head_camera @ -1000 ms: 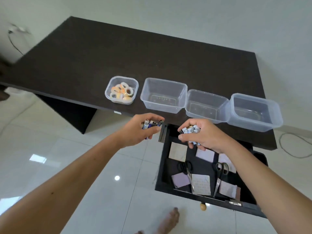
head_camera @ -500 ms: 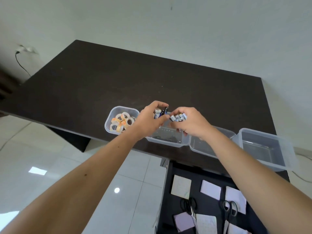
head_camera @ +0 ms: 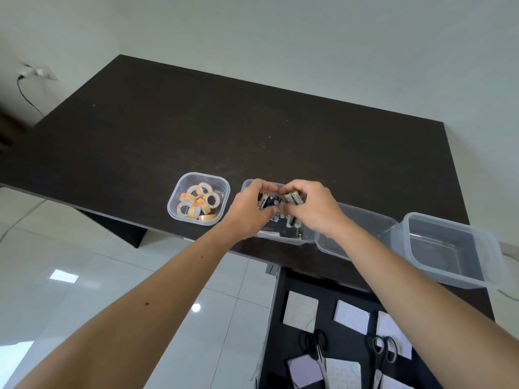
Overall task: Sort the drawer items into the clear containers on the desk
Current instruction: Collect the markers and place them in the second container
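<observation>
Both hands hover over the second clear container (head_camera: 307, 239) on the dark desk (head_camera: 224, 130). My left hand (head_camera: 250, 211) grips a bunch of batteries (head_camera: 265, 200) at the container's left side. My right hand (head_camera: 311, 209) holds more batteries (head_camera: 293, 197) just right of it. A few batteries (head_camera: 290, 221) lie or drop inside the container below the hands. The leftmost container (head_camera: 222, 189) holds several tape rolls (head_camera: 196, 204). Below the desk the open drawer (head_camera: 276, 327) shows paper pads (head_camera: 300, 311) and two pairs of scissors (head_camera: 314, 343).
Two more clear containers stand to the right, one (head_camera: 365, 217) partly behind my right arm and a larger one (head_camera: 449, 248) at the desk's right front corner. A cable and wall socket (head_camera: 33, 73) are at the far left. White floor tiles lie below.
Both hands moved from above the drawer up and forward to the second container, carrying the batteries. Some batteries now lie in that container. The view tilted up.
</observation>
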